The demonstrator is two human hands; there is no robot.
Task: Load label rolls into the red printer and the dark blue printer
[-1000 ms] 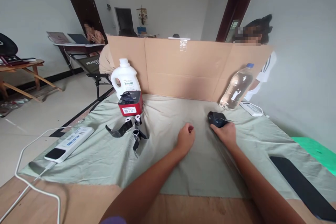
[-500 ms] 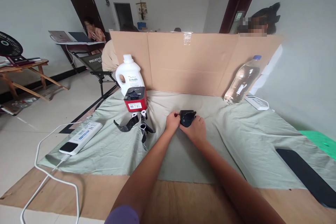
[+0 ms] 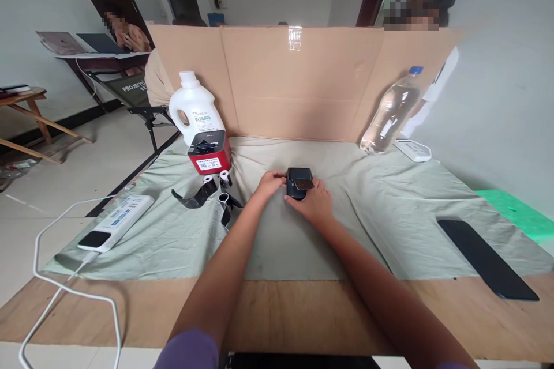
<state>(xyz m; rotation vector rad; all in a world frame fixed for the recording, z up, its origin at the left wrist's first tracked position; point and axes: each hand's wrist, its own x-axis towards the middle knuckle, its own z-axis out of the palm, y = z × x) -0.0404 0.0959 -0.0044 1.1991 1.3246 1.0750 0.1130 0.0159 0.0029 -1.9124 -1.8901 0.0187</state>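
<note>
A small black box-shaped device, seemingly a portable printer [image 3: 296, 174], rests on the green-grey cloth in front of me. My right hand [image 3: 315, 203] grips its right and near side, the thumb along the front. Against its left edge, the bent fingers of my left hand [image 3: 272, 183] press in a pinch. From the top, a dark brown-black strip or flap [image 3: 303, 184] sticks out toward my right fingers. Left of my hands lie three small paper rolls [image 3: 224, 198] with dark, partly unrolled tails. Behind them stands a red box with a black top [image 3: 210, 155].
A white jug [image 3: 197, 106] stands behind the red box, before a cardboard screen [image 3: 298, 86]. At right are a tilted clear bottle [image 3: 389, 112], a white device [image 3: 412, 150] and a black phone [image 3: 487, 256]. A corded white power bank [image 3: 119, 222] lies left. People sit beyond.
My right hand has brought the black printer leftward to the middle of the cloth. My left hand has met its left side. The dark strip on top has swung up into view.
</note>
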